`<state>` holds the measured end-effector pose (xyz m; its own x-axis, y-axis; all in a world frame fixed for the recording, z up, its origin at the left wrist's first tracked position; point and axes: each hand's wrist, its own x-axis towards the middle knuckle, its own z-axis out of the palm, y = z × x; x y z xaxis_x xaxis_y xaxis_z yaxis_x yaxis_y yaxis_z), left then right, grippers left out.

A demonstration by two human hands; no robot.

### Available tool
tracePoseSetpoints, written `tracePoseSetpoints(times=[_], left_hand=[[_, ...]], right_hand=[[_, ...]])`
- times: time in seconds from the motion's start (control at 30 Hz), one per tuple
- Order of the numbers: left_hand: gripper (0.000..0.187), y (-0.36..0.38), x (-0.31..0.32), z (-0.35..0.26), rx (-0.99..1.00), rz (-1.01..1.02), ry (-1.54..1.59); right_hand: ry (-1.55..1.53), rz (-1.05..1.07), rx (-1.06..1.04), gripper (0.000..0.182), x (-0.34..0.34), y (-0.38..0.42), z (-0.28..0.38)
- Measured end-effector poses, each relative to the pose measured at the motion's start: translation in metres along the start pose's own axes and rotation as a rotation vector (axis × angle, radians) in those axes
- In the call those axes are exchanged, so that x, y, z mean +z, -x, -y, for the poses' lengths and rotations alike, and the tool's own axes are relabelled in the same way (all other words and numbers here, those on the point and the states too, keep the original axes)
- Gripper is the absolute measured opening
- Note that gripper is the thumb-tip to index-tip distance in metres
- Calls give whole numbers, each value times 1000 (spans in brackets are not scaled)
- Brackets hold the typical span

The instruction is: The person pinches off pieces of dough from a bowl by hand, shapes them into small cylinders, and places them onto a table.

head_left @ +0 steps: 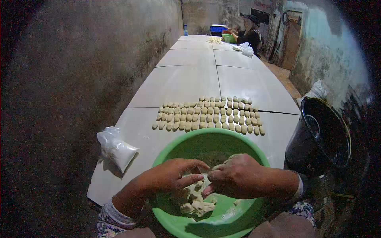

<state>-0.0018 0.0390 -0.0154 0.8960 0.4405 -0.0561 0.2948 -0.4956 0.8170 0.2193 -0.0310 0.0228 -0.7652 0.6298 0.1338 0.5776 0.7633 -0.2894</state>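
Dough (195,200) sits in the green bowl (214,141) right in front of you, at the near edge of the worktop (186,85), a crumbly pale lump broken into several chunks. Both your hands are down in the bowl and close together over it. Your left hand (174,174) has its fingers curled, with the fingertips pinching at a bit of dough; your right hand (238,174) is bunched and closed around another bit, meeting the left at the middle of the bowl.

Beyond the bowl, shaped pieces (208,115) lie in several tidy rows across the worktop, so by the look of it a good share of the shaping is done. The lump in the bowl is small next to those rows, which suggests only a modest batch is left to form.

A plastic bag of white powder (117,150) lies to your left, near the bowl. A dark pot (317,139) stands off the worktop's right edge. At the far end another person (249,35) works beside a second green bowl (228,38).
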Motion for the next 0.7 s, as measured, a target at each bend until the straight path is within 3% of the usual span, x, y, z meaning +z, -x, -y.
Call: tracePoseSetpoints(times=[0.1, 0.17, 0.3, 0.37, 0.4, 0.5, 0.57, 0.63, 0.67, 0.7], left_hand=[[37, 0, 1, 4, -4, -7, 13], [37, -1, 2, 10, 56, -6, -17], [37, 0, 1, 3, 48, -23, -17], [37, 2, 1, -3, 39, -36, -59], [38, 2, 1, -4, 16, -34, -34], [39, 0, 3, 10, 49, -20, -15], [39, 0, 5, 15, 32, -43, -92], [39, 1, 3, 14, 38, -39, -60], [38, 2, 2, 9, 59, -45, -66], [38, 3, 1, 5, 79, -50, -71]], right_hand=[[-77, 155, 138, 23, 9, -2, 1], [-16, 164, 91, 27, 5, -2, 1], [-122, -44, 28, 20, -4, 2, 8], [-73, -87, 67, 25, -9, 6, 10], [-38, -238, 5, 29, 0, 7, 7], [-151, -299, 5, 29, -8, 5, 16], [-164, -179, 113, 28, -2, 3, 10], [-210, -365, -188, 29, 16, -4, -6], [-339, -73, 8, 43, 15, 2, -8], [-339, -72, 7, 43, 14, 0, -8]])
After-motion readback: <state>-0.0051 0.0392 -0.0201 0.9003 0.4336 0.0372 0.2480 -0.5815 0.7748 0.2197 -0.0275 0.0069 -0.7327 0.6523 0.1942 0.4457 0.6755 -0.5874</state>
